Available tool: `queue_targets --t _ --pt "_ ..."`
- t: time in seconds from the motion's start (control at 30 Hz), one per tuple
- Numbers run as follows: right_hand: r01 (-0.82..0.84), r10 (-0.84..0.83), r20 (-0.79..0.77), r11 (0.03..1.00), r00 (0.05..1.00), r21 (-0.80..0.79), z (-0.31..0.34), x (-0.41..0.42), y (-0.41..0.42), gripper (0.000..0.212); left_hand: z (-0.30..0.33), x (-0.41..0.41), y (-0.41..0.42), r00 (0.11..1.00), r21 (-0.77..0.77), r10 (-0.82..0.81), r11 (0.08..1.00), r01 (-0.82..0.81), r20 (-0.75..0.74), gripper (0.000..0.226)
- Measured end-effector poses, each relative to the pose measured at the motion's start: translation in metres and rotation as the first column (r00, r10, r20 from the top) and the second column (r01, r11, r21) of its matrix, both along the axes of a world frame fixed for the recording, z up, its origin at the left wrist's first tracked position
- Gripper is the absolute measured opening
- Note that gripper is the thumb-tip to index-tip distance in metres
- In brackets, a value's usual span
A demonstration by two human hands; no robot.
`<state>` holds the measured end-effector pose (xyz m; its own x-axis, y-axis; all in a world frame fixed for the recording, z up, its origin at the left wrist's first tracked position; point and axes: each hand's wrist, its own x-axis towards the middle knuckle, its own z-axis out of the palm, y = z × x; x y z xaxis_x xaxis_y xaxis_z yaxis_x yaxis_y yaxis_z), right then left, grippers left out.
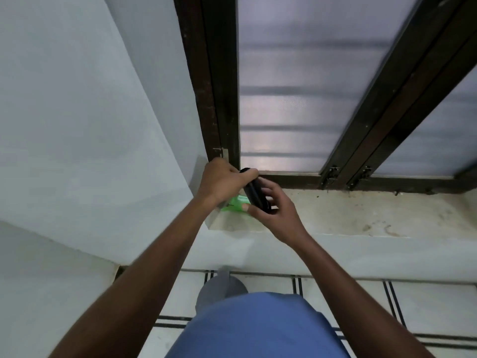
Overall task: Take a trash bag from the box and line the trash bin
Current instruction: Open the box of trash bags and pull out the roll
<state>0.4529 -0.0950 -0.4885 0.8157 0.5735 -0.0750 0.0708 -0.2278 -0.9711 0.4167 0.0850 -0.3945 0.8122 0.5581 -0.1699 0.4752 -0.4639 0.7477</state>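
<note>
A black roll of trash bags is held above the left end of a window sill. My left hand grips its upper end from the left. My right hand holds its lower end, thumb under it. Behind and below the roll a green box lies on the sill, mostly hidden by my hands. No trash bin is in view.
A dark-framed window with frosted panes rises behind the sill. A white wall stands to the left. Below are a tiled floor and my blue shirt.
</note>
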Motion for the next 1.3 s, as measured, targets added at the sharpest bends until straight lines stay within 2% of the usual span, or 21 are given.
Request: queue_targets --t 0.1,0.17,0.27,0.37,0.47,0.57,0.6,0.63,0.7,0.73,0.77,0.8,0.87,0.93,0.97,1.1,1.2,1.3 --pt "0.099 -0.090 -0.085 0.990 0.992 0.104 0.004 -0.012 0.011 0.045 -0.008 -0.005 -0.007 1.000 -0.092 0.003 0.996 -0.003 -0.009 0.082" --pt "0.146 -0.114 -0.182 0.973 0.977 0.176 0.008 -0.017 0.015 0.032 -0.016 -0.012 -0.008 0.999 -0.199 0.002 0.980 -0.008 -0.032 0.087" --pt "0.140 -0.085 -0.270 0.972 0.959 0.189 0.013 -0.028 0.018 0.031 -0.035 -0.026 -0.006 0.998 -0.455 0.031 0.889 -0.050 -0.049 0.067" --pt "0.184 -0.134 -0.353 0.977 0.926 0.111 0.012 -0.034 0.022 0.032 -0.050 -0.039 -0.005 0.990 -0.587 0.135 0.799 -0.130 -0.035 0.046" --pt "0.211 -0.163 -0.390 0.974 0.907 0.086 0.011 -0.033 0.024 0.028 -0.061 -0.053 -0.008 0.978 -0.663 0.197 0.723 -0.194 -0.071 0.054" --pt "0.177 -0.095 -0.465 0.975 0.880 0.135 0.015 -0.036 0.028 0.033 -0.070 -0.061 -0.020 0.968 -0.622 0.248 0.753 -0.217 -0.038 0.065" --pt "0.147 -0.071 -0.447 0.980 0.892 0.137 0.015 -0.038 0.030 0.037 -0.069 -0.063 -0.024 0.965 -0.657 0.260 0.723 -0.215 -0.030 0.066" --pt "0.122 -0.059 -0.416 0.985 0.907 0.125 0.014 -0.040 0.032 0.040 -0.067 -0.064 -0.028 0.961 -0.740 0.274 0.642 -0.201 -0.023 0.069" --pt "0.105 -0.062 -0.365 0.990 0.929 0.099 0.010 -0.041 0.034 0.042 -0.061 -0.063 -0.028 0.937 -0.920 0.350 0.361 -0.155 -0.020 0.087" --pt "0.120 -0.077 -0.361 0.988 0.929 0.097 0.008 -0.041 0.034 0.040 -0.061 -0.064 -0.025 0.927 -0.957 0.375 0.261 -0.124 -0.018 0.095" --pt "0.143 -0.094 -0.374 0.984 0.923 0.105 0.006 -0.039 0.033 0.037 -0.061 -0.064 -0.022 0.927 -0.968 0.374 0.229 -0.101 -0.008 0.098" --pt "0.171 -0.113 -0.400 0.979 0.910 0.114 0.004 -0.037 0.030 0.031 -0.061 -0.067 -0.020 0.932 -0.964 0.363 0.250 -0.095 0.003 0.096" --pt "0.229 -0.147 -0.471 0.966 0.870 0.122 0.003 -0.033 0.024 0.021 -0.060 -0.070 -0.021 0.953 -0.912 0.303 0.398 -0.104 0.023 0.074" --pt "0.261 -0.172 -0.528 0.961 0.832 0.098 0.003 -0.030 0.019 0.020 -0.061 -0.071 -0.024 0.972 -0.828 0.234 0.551 -0.108 0.029 0.047" --pt "0.262 -0.173 -0.550 0.961 0.817 0.087 0.002 -0.030 0.018 0.021 -0.062 -0.071 -0.025 0.980 -0.795 0.197 0.599 -0.098 0.027 0.041" --pt "0.259 -0.143 -0.628 0.961 0.765 0.096 0.008 -0.026 0.013 0.025 -0.061 -0.071 -0.027 0.987 -0.780 0.157 0.621 -0.077 0.027 0.046" --pt "0.303 -0.174 -0.656 0.949 0.734 0.088 0.013 -0.023 0.009 0.022 -0.065 -0.070 -0.027 0.968 -0.777 0.250 0.615 -0.134 0.031 0.055" --pt "0.372 -0.270 -0.674 0.928 0.687 0.007 0.013 -0.022 0.006 0.019 -0.066 -0.069 -0.026 0.949 -0.796 0.316 0.576 -0.186 0.007 0.052"
